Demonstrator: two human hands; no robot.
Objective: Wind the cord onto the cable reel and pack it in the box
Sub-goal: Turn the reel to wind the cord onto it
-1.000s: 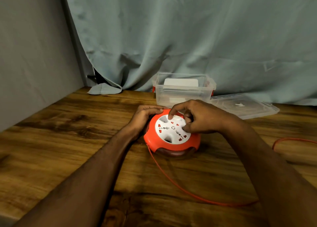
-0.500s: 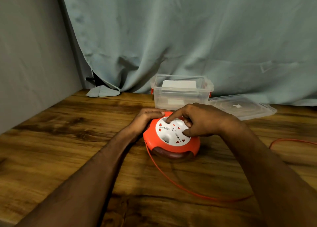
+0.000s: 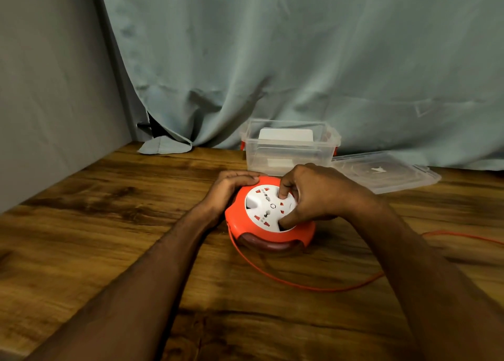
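Note:
An orange cable reel (image 3: pixel 240 224) with a white socket face lies flat on the wooden table. My left hand (image 3: pixel 229 188) clasps its far left rim. My right hand (image 3: pixel 313 194) rests on the white disc, fingertip and thumb pressed into its recesses. A thin orange cord (image 3: pixel 300 285) leaves the reel's left side, loops toward me and runs off to the right (image 3: pixel 463 235). Just behind the reel stands a clear plastic box (image 3: pixel 289 153), open, with a white item inside.
The box's clear lid (image 3: pixel 387 172) lies flat on the table to the right of the box. A grey-green curtain (image 3: pixel 300 60) hangs along the back edge, and a grey wall (image 3: pixel 49 88) closes the left side.
My right hand has turned on the white disc, its fingers shifting round into other recesses. The cord loop on the table has drawn in closer to the reel. My left hand kept its hold.

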